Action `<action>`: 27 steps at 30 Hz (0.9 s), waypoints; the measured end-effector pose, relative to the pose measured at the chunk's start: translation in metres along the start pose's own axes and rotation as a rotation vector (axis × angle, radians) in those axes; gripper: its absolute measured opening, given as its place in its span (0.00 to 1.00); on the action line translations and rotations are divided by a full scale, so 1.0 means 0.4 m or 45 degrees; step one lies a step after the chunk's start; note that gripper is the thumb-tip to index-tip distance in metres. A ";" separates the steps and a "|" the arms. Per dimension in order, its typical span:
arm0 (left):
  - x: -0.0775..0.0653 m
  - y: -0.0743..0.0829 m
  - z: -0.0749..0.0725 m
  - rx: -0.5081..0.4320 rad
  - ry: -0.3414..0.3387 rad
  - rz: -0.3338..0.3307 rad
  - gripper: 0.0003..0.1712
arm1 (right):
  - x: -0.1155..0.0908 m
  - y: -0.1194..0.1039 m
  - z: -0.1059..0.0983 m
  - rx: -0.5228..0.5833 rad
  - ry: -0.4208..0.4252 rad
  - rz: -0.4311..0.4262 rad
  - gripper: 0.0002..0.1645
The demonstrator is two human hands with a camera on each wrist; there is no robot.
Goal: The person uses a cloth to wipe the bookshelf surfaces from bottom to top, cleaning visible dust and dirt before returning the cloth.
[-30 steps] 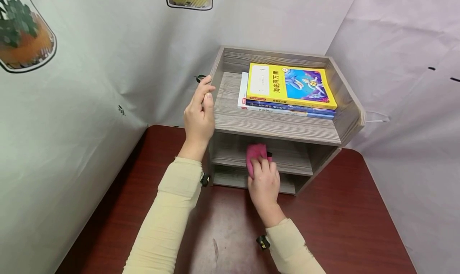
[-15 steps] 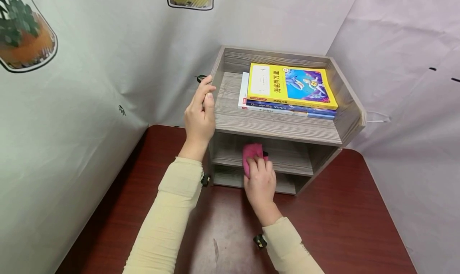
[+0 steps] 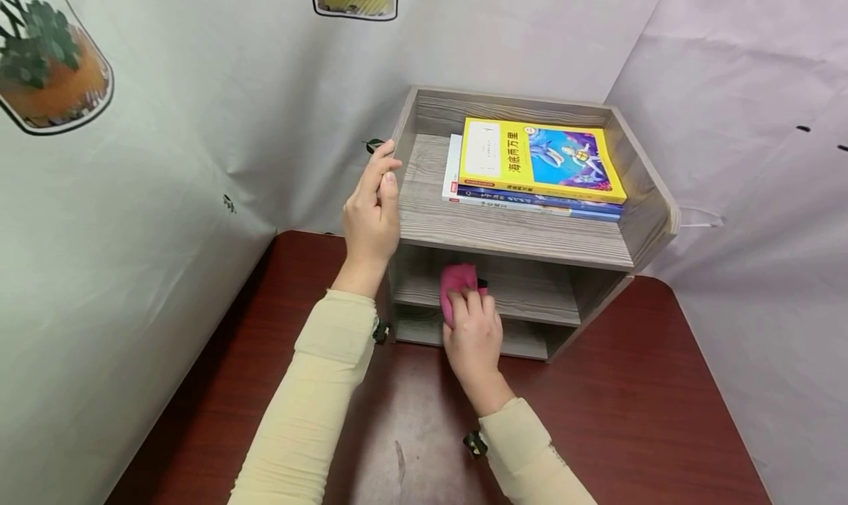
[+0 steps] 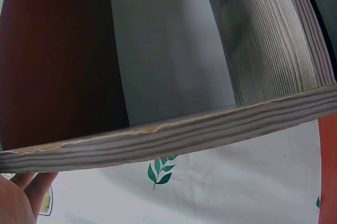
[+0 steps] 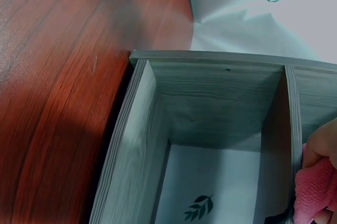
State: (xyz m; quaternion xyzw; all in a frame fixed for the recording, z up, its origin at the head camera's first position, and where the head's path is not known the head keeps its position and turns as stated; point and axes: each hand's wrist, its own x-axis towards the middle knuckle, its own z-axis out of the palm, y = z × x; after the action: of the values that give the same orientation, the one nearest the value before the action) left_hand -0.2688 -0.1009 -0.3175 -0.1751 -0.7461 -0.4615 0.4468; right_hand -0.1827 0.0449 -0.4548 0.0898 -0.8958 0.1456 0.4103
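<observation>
A small grey wood-grain shelf unit (image 3: 510, 249) stands on the table. In the head view, my right hand (image 3: 474, 341) holds a bunched pink cloth (image 3: 457, 278) at the front of the middle shelf (image 3: 530, 299), left of its centre. The right wrist view catches the same cloth (image 5: 315, 195) at its right edge, against the edge of a shelf board. My left hand (image 3: 372, 214) rests along the outer left side panel near the top, fingers fairly straight. Only part of that hand (image 4: 21, 195) shows in the left wrist view, beyond the board's edge.
A yellow book (image 3: 543, 159) lies on top of several others on the upper board. The unit's raised right side (image 3: 645, 188) borders them. Reddish-brown tabletop (image 3: 629, 394) surrounds the base, and white printed sheeting (image 3: 199, 122) hangs close behind and on both sides.
My right hand has slid left along the middle shelf with the pink cloth. The left hand keeps its place on the side panel, and the view has shifted very slightly.
</observation>
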 end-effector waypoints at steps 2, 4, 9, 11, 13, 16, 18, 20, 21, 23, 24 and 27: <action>0.000 0.000 0.001 -0.002 0.001 0.000 0.18 | 0.001 -0.003 0.002 0.005 0.007 -0.005 0.25; 0.000 0.000 0.001 -0.005 0.002 0.001 0.18 | 0.002 -0.006 0.004 0.011 0.011 -0.011 0.25; 0.000 0.000 0.001 -0.011 0.003 0.007 0.18 | 0.004 -0.015 0.006 0.017 0.003 -0.017 0.24; 0.001 0.001 0.001 -0.014 0.003 0.010 0.17 | 0.005 -0.018 0.007 0.017 -0.004 -0.017 0.25; 0.001 0.000 0.002 -0.013 0.003 0.012 0.17 | 0.005 -0.022 0.009 0.019 -0.010 -0.017 0.25; 0.000 0.000 0.001 -0.010 0.002 0.013 0.18 | 0.007 -0.028 0.011 0.021 -0.015 -0.020 0.24; 0.000 0.000 0.001 -0.012 0.001 0.013 0.18 | 0.008 -0.032 0.013 0.022 -0.010 -0.027 0.24; 0.000 -0.001 0.001 -0.019 -0.001 0.013 0.17 | 0.009 -0.036 0.014 0.022 -0.013 -0.035 0.24; 0.000 0.000 0.001 -0.020 -0.001 0.014 0.17 | 0.009 -0.038 0.015 0.022 -0.018 -0.037 0.24; 0.000 0.000 0.001 -0.022 -0.002 0.014 0.17 | 0.010 -0.041 0.017 0.021 -0.021 -0.043 0.25; 0.000 0.000 0.000 -0.022 -0.002 0.014 0.17 | 0.011 -0.043 0.018 0.018 -0.028 -0.046 0.26; 0.000 0.000 0.000 -0.016 -0.005 0.015 0.17 | 0.012 -0.048 0.020 0.013 -0.042 -0.049 0.27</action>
State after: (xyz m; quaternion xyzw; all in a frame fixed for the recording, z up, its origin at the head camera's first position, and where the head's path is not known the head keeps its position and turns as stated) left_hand -0.2689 -0.1010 -0.3174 -0.1831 -0.7430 -0.4633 0.4469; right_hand -0.1861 0.0241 -0.4526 0.1116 -0.8998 0.1409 0.3976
